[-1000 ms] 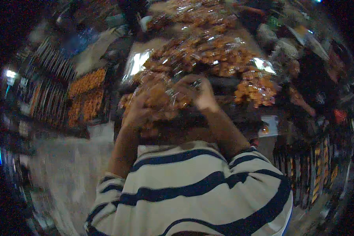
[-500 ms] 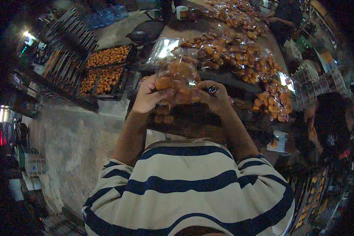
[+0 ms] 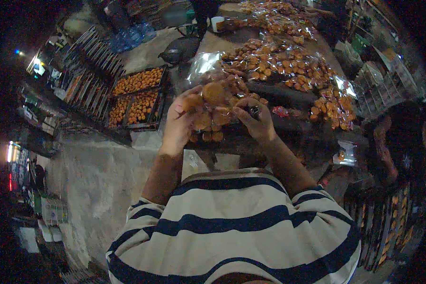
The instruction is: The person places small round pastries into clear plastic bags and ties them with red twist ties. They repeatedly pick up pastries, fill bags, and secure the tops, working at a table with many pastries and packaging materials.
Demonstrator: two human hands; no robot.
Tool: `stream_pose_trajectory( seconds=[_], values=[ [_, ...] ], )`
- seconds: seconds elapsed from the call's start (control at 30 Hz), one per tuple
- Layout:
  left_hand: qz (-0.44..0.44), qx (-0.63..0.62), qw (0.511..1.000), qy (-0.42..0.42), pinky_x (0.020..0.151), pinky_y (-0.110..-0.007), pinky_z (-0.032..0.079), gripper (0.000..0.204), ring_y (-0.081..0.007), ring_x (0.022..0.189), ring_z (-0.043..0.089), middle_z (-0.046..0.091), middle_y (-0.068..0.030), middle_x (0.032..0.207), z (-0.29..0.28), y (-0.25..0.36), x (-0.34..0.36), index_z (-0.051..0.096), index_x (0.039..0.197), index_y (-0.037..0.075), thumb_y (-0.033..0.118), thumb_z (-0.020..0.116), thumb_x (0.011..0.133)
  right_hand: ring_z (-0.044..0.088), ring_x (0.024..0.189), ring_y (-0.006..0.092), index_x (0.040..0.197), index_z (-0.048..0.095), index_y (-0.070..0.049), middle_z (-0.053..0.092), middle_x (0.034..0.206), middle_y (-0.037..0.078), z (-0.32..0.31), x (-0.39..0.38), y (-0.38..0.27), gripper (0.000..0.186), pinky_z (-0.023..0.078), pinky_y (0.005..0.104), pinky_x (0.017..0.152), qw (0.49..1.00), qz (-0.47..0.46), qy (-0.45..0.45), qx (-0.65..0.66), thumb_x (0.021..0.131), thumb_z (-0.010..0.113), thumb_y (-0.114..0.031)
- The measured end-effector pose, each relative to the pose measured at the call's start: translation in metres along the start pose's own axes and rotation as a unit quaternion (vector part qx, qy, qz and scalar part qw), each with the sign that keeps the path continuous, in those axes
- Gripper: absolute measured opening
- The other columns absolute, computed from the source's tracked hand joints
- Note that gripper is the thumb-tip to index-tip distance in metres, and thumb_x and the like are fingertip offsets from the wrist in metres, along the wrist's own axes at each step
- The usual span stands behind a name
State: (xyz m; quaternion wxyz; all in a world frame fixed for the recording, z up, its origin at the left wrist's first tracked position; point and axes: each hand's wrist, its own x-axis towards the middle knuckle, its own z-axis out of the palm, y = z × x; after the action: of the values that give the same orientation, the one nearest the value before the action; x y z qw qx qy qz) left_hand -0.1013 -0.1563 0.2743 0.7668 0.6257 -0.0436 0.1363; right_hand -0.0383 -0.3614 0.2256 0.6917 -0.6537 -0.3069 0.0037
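Note:
A clear plastic bag of round golden-brown buns (image 3: pixel 214 94) is between my two hands above the dark table edge. My left hand (image 3: pixel 179 120) is closed round the bag's left side, its fingers partly hidden behind the buns. My right hand (image 3: pixel 256 119) pinches the bag's right edge between thumb and fingers. A small dark shiny thing (image 3: pixel 254 111) shows at its curled fingers; its kind cannot be made out. Just below the bag are a few more buns (image 3: pixel 213 137). Beyond it, shiny clear plastic (image 3: pixel 206 64) lies on the table.
Many filled bun bags (image 3: pixel 288 66) cover the table's far and right parts. Bun-filled trays (image 3: pixel 136 81) stand at left by slatted racks (image 3: pixel 97 52). A dark pan (image 3: pixel 181 49) and a white cup (image 3: pixel 217 23) are farther back. At right is another person's arm (image 3: pixel 386 146).
The bag has tilted and its buns have shifted in my hands. My left hand has come up round its side, and my right hand is still at the edge. The whole view has shifted slightly.

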Motion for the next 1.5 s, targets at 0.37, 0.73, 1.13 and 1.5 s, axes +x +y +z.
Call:
stream_pose_trajectory(
  seconds=[0.37,0.73,1.13,1.5],
  values=[
    [-0.062,0.068,0.992,-0.092,0.072,-0.026,0.052,0.030,-0.0136,0.090,0.062,0.066,-0.0060,0.100,0.022,-0.016,0.011,0.061,0.110,0.001,0.014,0.070,0.085,0.058,0.092,0.0147,0.108,0.064,-0.003,0.064,0.106,0.006,-0.026,0.002,0.005,0.031,0.046,0.0300,0.083,0.995,-0.048,-0.041,0.077,0.082,0.073,-0.017],
    [0.156,0.223,0.960,-0.067,0.092,-0.038,0.045,0.055,-0.0268,0.108,0.056,0.058,-0.0129,0.117,0.064,-0.115,0.083,0.050,0.126,0.002,0.016,0.073,0.078,0.062,0.085,0.0136,0.100,0.065,-0.003,0.067,0.104,0.010,-0.056,0.032,0.036,0.018,0.051,0.0301,0.075,0.997,-0.048,0.050,-0.045,0.090,0.064,-0.019],
    [0.096,-0.098,0.979,-0.149,0.068,-0.029,0.050,0.033,-0.0188,0.088,0.062,0.064,-0.0094,0.102,0.046,-0.028,0.298,0.059,0.115,0.001,0.013,0.063,0.085,0.058,0.090,0.0119,0.096,0.061,-0.004,0.063,0.094,0.003,-0.130,0.025,0.069,0.026,0.047,0.0286,0.082,0.957,0.156,0.213,0.123,0.092,0.062,-0.029],
    [0.193,0.045,0.963,-0.185,0.074,-0.028,0.047,0.038,-0.0158,0.086,0.057,0.061,-0.0065,0.097,0.100,-0.035,0.288,0.055,0.114,-0.001,0.025,0.062,0.086,0.059,0.087,0.0132,0.096,0.061,-0.004,0.063,0.092,0.003,-0.174,-0.037,0.090,0.025,0.048,0.0306,0.079,0.963,0.100,0.231,0.100,0.090,0.066,-0.028]
  ],
)
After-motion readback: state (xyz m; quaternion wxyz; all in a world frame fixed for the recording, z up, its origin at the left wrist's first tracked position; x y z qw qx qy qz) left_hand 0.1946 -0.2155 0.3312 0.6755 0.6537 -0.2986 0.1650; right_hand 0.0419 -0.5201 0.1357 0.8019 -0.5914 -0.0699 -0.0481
